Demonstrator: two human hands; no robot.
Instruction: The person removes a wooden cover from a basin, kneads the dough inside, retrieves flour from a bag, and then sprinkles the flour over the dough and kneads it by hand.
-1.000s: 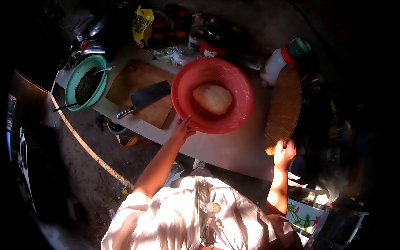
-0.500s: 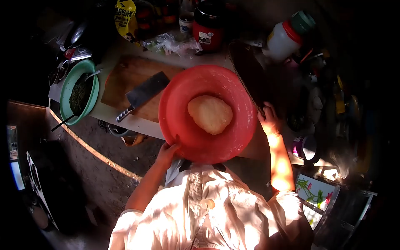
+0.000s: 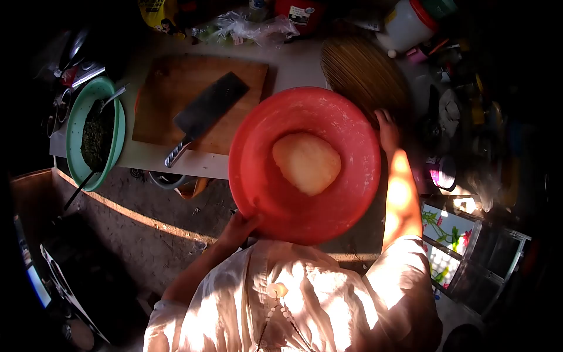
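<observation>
The yellow bag and the red pot are cut off by the top edge. The left thumb is partly lost in shadow on the red basin. The right fingertips are blurred against the dark woven disc; whether it is gripped cannot quite be told.

1. Cleaver on wooden cutting board, handle past near edge.
2. Green bowl: dark chopped greens, spoon inside.
3. Clear plastic bag between yellow packet and red container.
4. White jar, red collar, far side of table.
</observation>
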